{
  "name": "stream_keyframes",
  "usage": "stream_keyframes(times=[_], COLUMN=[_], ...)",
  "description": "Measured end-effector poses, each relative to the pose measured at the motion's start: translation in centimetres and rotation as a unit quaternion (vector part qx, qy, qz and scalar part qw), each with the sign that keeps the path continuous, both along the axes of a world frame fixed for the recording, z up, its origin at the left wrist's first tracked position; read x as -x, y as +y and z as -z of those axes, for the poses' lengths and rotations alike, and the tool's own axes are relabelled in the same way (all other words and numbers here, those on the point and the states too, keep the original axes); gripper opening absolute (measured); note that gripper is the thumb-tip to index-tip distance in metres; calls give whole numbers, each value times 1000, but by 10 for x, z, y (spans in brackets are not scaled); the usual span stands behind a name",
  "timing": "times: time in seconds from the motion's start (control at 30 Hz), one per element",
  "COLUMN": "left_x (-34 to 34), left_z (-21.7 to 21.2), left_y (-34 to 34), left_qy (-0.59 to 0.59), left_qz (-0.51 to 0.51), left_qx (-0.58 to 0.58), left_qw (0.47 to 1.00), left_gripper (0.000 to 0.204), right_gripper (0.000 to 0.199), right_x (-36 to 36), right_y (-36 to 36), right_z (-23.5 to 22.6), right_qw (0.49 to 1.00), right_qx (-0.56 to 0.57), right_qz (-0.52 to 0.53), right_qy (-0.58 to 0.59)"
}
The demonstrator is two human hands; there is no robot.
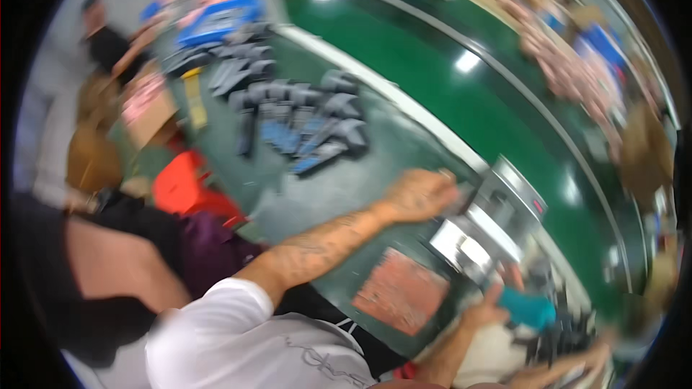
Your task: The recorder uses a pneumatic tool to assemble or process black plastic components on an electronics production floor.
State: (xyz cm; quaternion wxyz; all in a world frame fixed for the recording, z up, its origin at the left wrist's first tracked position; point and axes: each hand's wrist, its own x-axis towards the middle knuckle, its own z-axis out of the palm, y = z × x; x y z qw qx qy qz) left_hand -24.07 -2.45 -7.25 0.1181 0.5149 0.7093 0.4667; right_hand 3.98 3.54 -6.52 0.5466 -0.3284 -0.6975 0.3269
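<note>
My left hand [420, 194] is stretched out over the green table, its fingers curled in beside a metal box-shaped device [502, 205]. What those fingers hold, if anything, is blurred. My right hand [484, 313] is lower right, close to a teal rounded object [528, 308]; motion blur hides whether its fingers grip it. Between my arms lies a worn reddish square mat [401, 291]. Past my left forearm, several grey thick-headed tools with handles [292, 112] lie in a cluster, some with blue strips along the handles.
A green conveyor belt [404, 65] with a pale rail runs along the table's far side. A blue tray [220, 20] stands at the back left, near a person in black [115, 47]. A red stool [184, 184] is left. Another person's forearms [566, 369] reach in lower right, near dark parts.
</note>
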Motion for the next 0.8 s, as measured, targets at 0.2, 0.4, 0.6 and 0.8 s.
stream_keyframes(times=[0.2,0.4,0.6,0.8], left_x=[-11,-6,-8,18], left_z=[-13,-16,-16,-12], left_y=[0,-12,1,-32], left_qy=[-30,-40,-63,-28], left_qz=[19,9,42,-26], left_qx=[0,9,12,30], left_qw=[999,999,997,999], left_gripper=[28,28,29,29], right_gripper=[65,64,64,50], right_x=[14,21,12,25], right_y=[-9,-8,-9,-4], right_z=[-26,-29,-34,-3], right_qw=[998,997,995,999], right_qx=[30,21,2,12], right_qz=[-4,-19,24,-41], right_qy=[-48,-68,-97,-9])
